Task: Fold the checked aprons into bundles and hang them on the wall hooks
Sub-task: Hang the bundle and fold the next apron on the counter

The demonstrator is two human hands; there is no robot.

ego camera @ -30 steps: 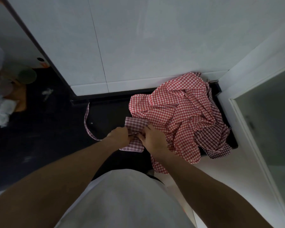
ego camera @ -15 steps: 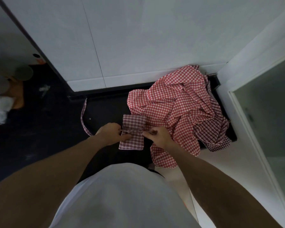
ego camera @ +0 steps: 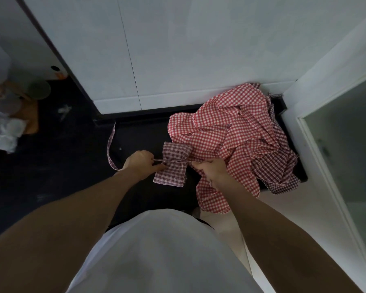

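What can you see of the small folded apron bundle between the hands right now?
The folded apron bundle is a small, flattened roll of dark maroon-and-white checked cloth, cinched at its waist by its tie strap. The left hand and right hand each pinch a strap end, pulling outward. It lies on the dark countertop, its top corner against the red checked apron pile.

Maroon-and-white checked bundle (ego camera: 173,166), red-and-white gingham aprons (ego camera: 226,132), black counter (ego camera: 72,166), white wall (ego camera: 178,49).
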